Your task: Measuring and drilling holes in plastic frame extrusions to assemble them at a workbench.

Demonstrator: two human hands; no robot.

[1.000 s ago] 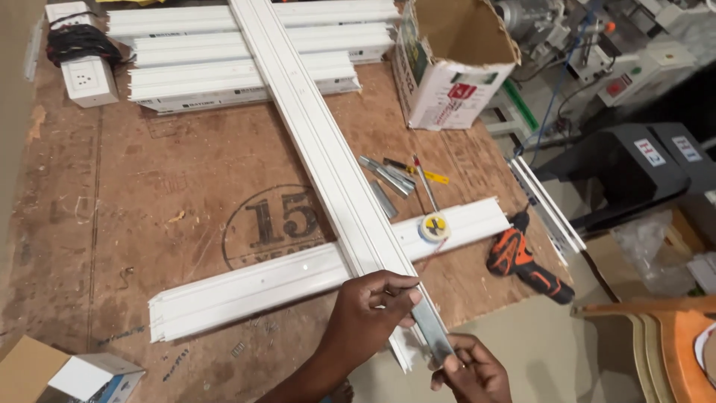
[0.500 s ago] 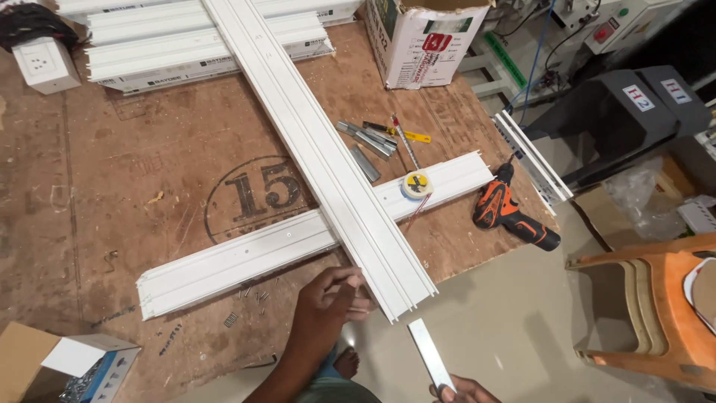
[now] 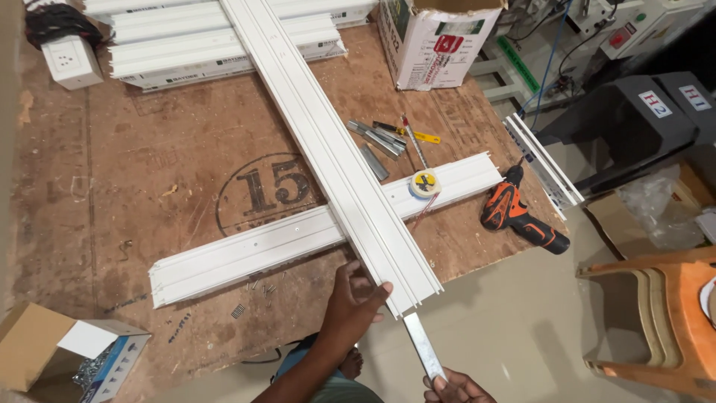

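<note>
Left hand [image 3: 350,302] braces the long white channel [image 3: 335,157] at lower centre. Right hand [image 3: 455,388] pinches a flat metal strip [image 3: 424,347] near its end; keeping that strip in line with the groove looks wise.

The left hand [image 3: 350,306] reaches up from the bottom of the view, forearm slanting in from below, back of the hand toward the camera. Its fingers [image 3: 371,292] are spread and curled forward, tips pressing down just past the near edge of the workbench. The right hand [image 3: 456,388] sits low at the bottom edge of the view (only knuckles and fingertips show), fingers pinched closed around something thin, well apart from the left
</note>
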